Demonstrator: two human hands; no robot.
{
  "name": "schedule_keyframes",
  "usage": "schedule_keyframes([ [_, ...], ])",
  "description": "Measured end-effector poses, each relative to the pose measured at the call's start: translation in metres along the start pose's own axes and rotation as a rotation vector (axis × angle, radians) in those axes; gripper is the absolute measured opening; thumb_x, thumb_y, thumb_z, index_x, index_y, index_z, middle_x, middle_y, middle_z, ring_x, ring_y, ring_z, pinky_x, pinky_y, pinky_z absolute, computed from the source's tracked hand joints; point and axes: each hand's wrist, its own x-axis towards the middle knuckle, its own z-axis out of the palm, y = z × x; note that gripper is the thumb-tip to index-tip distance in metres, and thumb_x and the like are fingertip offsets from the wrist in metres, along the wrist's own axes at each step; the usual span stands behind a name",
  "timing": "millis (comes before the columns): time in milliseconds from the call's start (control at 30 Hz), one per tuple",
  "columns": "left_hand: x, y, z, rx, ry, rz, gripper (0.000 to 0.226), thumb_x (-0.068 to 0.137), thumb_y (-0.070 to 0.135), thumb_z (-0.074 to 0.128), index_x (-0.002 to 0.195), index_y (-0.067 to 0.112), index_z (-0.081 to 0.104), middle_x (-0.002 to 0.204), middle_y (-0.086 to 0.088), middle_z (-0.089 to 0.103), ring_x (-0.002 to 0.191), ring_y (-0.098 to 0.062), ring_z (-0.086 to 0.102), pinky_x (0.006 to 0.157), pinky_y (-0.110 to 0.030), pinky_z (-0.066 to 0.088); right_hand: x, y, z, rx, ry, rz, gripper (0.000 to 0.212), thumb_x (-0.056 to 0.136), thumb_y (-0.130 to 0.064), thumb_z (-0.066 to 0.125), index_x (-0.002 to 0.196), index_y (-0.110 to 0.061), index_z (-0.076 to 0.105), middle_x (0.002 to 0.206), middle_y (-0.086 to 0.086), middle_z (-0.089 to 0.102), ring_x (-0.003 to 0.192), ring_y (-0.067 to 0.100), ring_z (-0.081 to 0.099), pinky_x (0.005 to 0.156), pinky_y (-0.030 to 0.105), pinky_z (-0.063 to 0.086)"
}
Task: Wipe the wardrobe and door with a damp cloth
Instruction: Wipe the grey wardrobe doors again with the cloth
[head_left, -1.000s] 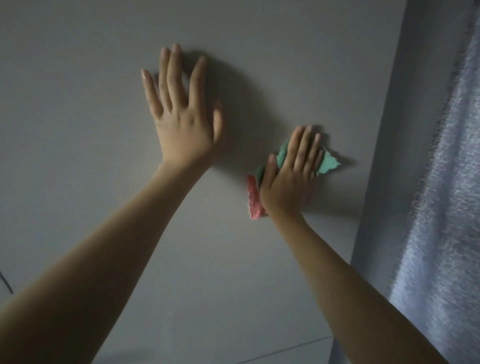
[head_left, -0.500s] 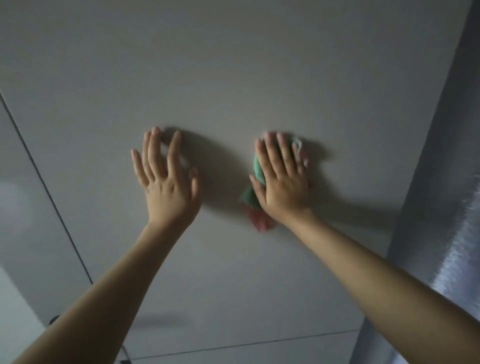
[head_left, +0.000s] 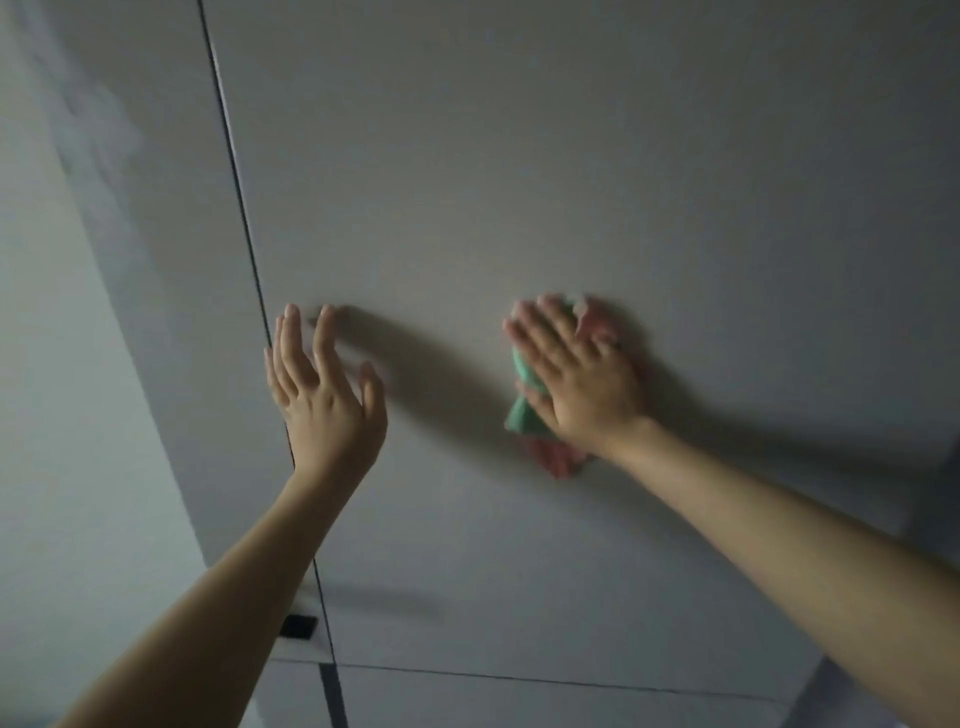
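Right hand (head_left: 582, 379) flat, fingers (head_left: 540, 338) straight, pressing green-and-pink cloth (head_left: 522, 410) against grey wardrobe panel (head_left: 519, 182). Left hand (head_left: 324, 395) raised just left of it, fingers released and spread, holding nothing, fingertips at panel beside dark vertical seam (head_left: 234, 171). Dim light.

1. The wardrobe panel (head_left: 571, 182) fills most of the view.
2. The right hand (head_left: 576, 384) lies flat on the panel, right of centre, with the cloth (head_left: 524, 410) pressed between palm and panel.
3. The left hand (head_left: 324, 400) is raised well left of the cloth, beside the vertical seam (head_left: 234, 171).
4. A horizontal seam (head_left: 545, 679) runs below both hands.
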Motion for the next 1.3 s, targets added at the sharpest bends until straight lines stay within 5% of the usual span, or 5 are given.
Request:
schedule_keyframes([
  [200, 0.008, -0.04, -0.015, -0.025, 0.001, -0.061, 0.062, 0.089, 0.034, 0.034, 0.147, 0.012, 0.026, 0.156, -0.019, 0.012, 0.144, -0.032, 0.01, 0.115, -0.056, 0.015, 0.092, -0.041, 0.0, 0.024, 0.115, 0.225, 0.062, 0.095, -0.038, 0.04, 0.149, -0.009, 0.027, 0.154, 0.008, 0.03, 0.144, 0.028, 0.021, 0.117, 0.044, 0.004],
  [433, -0.015, -0.097, -0.015, -0.082, -0.035, -0.117, 0.065, 0.089, 0.037, 0.032, 0.148, 0.014, 0.021, 0.156, -0.016, 0.006, 0.143, -0.035, 0.01, 0.113, -0.051, 0.015, 0.0, -0.147, 0.046, -0.01, -0.112, -0.295, 0.053, 0.087, -0.03, 0.036, 0.134, -0.013, 0.053, 0.142, 0.0, 0.049, 0.133, 0.024, 0.032, 0.114, 0.037, 0.012],
  [767, -0.041, -0.154, -0.021, -0.112, -0.043, -0.322, 0.07, 0.098, 0.037, 0.04, 0.152, 0.015, 0.002, 0.157, -0.018, -0.007, 0.144, -0.036, -0.002, 0.117, -0.051, 0.01, 0.131, -0.145, 0.028, -0.02, 0.139, 0.287, 0.062, 0.096, -0.039, 0.036, 0.149, -0.01, 0.028, 0.155, 0.009, 0.028, 0.143, 0.029, 0.025, 0.117, 0.04, 0.001],
  [1000, -0.074, -0.163, 0.007, -0.023, -0.084, -0.121, 0.074, 0.089, 0.057, 0.023, 0.152, 0.025, 0.005, 0.158, -0.014, -0.009, 0.146, -0.029, -0.006, 0.118, -0.044, 0.0, 0.023, -0.197, 0.062, -0.022, 0.024, -0.249, 0.062, 0.09, -0.038, 0.036, 0.147, -0.014, 0.033, 0.151, 0.006, 0.036, 0.141, 0.024, 0.025, 0.117, 0.039, 0.008],
  [1300, -0.112, -0.195, 0.02, -0.229, 0.113, -0.192, 0.077, 0.082, 0.053, 0.021, 0.149, 0.016, 0.02, 0.156, -0.012, 0.01, 0.144, -0.023, 0.007, 0.118, -0.041, 0.007, 0.139, -0.21, 0.056, -0.015, 0.248, 0.204, 0.064, 0.092, -0.041, 0.029, 0.148, -0.01, 0.03, 0.154, 0.009, 0.03, 0.143, 0.033, 0.025, 0.117, 0.045, 0.007],
])
